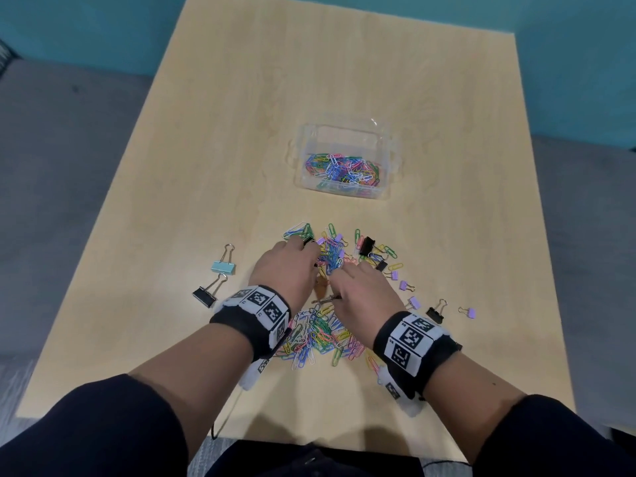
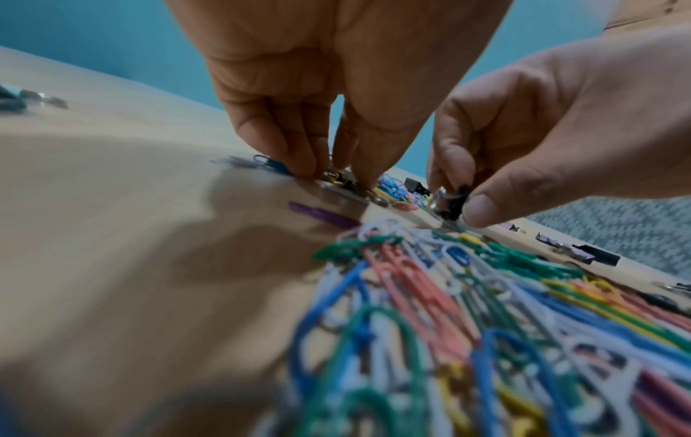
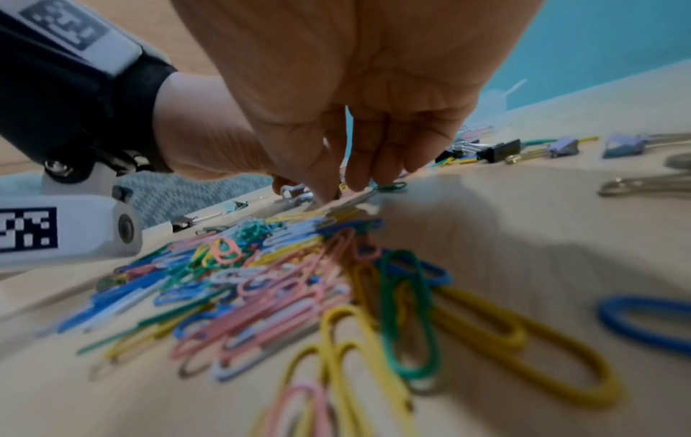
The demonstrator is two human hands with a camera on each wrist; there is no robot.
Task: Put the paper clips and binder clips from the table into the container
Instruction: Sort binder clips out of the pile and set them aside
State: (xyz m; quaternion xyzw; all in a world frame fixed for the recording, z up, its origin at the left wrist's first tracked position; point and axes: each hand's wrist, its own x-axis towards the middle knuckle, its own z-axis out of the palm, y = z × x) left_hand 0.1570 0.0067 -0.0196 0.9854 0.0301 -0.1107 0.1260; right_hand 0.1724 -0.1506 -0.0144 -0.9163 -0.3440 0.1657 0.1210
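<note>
While both hands work the heap, my left hand (image 1: 287, 266) lowers its fingers (image 2: 299, 153), close together, onto a black binder clip and loose paper clips (image 1: 318, 333); whether they pinch yet, I cannot tell. My right hand (image 1: 361, 292) pinches a small black binder clip (image 2: 450, 201) between thumb and forefinger. The wire clips are slick, plastic-coated and tangle easily, so I should probably gather small bunches, lift straight up, then carry them to the clear plastic container (image 1: 390, 146), further back on the pale wood-grain counter (image 1: 206, 149).

A light wooden desk (image 1: 223, 132) fills the middle; grey carpet (image 1: 62, 160) lies left, a teal wall (image 1: 516, 15) runs along the top.
</note>
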